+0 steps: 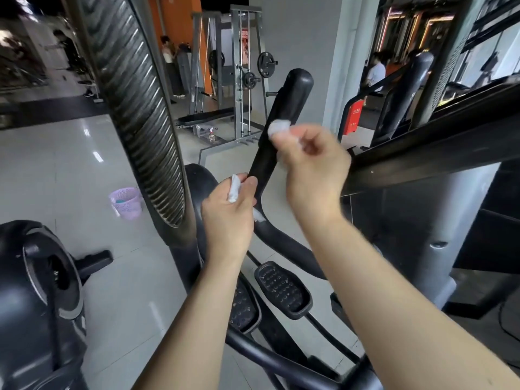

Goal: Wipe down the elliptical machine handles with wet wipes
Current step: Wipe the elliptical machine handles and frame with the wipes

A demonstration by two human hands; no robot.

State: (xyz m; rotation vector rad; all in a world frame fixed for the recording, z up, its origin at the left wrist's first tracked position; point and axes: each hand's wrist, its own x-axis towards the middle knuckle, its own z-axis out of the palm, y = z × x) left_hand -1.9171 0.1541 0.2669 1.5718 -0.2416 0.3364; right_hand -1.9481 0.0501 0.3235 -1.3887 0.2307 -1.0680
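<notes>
A black elliptical handle (284, 108) rises up the middle of the view. My left hand (229, 218) grips its lower part with a white wet wipe (234, 188) bunched between fingers and handle. My right hand (312, 161) is blurred and sits higher, pinching another white wipe (278, 127) against the handle's right side. A second black handle (405, 91) stands farther right, untouched.
The wide ribbed upright (140, 108) of the machine stands at left. Black foot pedals (282, 289) lie below my arms. A purple basket (126, 202) sits on the tiled floor at left. Weight racks (244, 74) and people stand at the back.
</notes>
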